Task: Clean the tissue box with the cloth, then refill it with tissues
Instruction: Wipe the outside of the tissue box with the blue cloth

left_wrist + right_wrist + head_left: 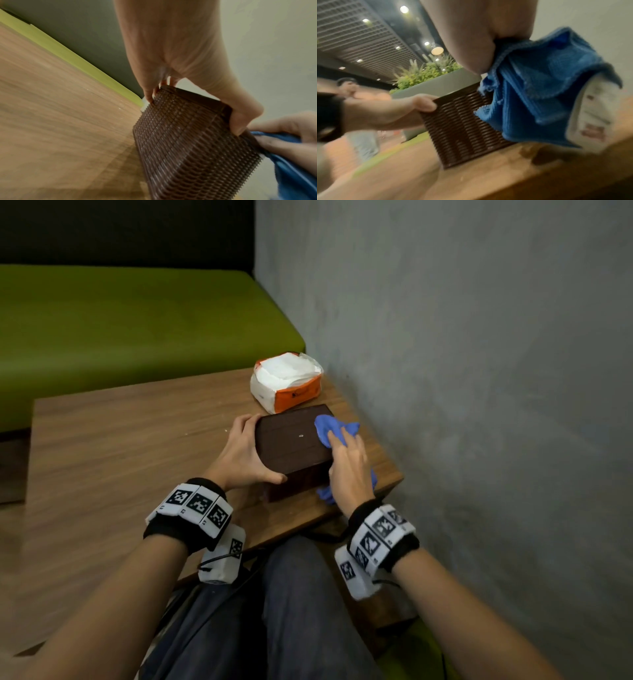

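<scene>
A dark brown woven tissue box stands on the wooden table near the wall, with a flat closed face up. My left hand grips its left side, thumb on the near corner. My right hand holds a blue cloth against the box's right top edge, and part of the cloth hangs below the palm. The left wrist view shows the box's woven side and the cloth. In the right wrist view the cloth drapes over the box. An orange and white tissue pack lies behind the box.
A grey wall runs close along the table's right edge. A green bench seat lies beyond the table's far edge. My legs are under the near edge. In the right wrist view a person stands in the background.
</scene>
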Action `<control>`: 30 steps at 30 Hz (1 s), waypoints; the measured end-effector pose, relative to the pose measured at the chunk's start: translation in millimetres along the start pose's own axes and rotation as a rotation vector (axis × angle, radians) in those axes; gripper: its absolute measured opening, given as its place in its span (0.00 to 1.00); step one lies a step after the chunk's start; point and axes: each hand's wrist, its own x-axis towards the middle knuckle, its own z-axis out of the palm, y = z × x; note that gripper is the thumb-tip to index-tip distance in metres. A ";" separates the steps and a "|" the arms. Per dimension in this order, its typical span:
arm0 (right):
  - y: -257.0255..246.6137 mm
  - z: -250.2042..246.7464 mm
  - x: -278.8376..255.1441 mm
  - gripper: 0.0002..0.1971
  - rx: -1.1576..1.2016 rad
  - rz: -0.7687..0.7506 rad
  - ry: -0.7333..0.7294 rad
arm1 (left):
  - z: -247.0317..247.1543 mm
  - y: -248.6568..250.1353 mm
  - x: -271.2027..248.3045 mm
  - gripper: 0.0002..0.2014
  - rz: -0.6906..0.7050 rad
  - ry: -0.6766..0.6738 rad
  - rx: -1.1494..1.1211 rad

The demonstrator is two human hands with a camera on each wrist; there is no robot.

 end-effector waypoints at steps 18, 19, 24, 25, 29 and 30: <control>89.0 20.5 112.5 0.19 -0.034 -0.081 -0.231 | -7.8 -14.7 3.0 0.67 0.027 -0.054 -0.100; 93.2 33.2 113.6 0.25 -0.062 -0.090 -0.311 | -7.7 -15.9 2.7 0.68 0.030 -0.053 -0.106; 66.7 5.7 106.0 0.21 0.082 -0.044 -0.123 | -6.3 -16.2 1.1 0.70 -0.046 -0.062 -0.244; 57.8 -6.0 104.1 0.20 0.175 -0.026 -0.009 | -4.9 -19.1 4.2 0.66 -0.116 -0.016 -0.332; 20.2 -23.8 93.1 0.32 0.212 0.177 -0.265 | 1.5 -10.1 18.5 0.50 -0.499 0.024 -0.565; 14.9 -23.7 89.7 0.34 0.189 0.197 -0.345 | 2.8 0.5 18.7 0.42 -0.525 -0.013 -0.626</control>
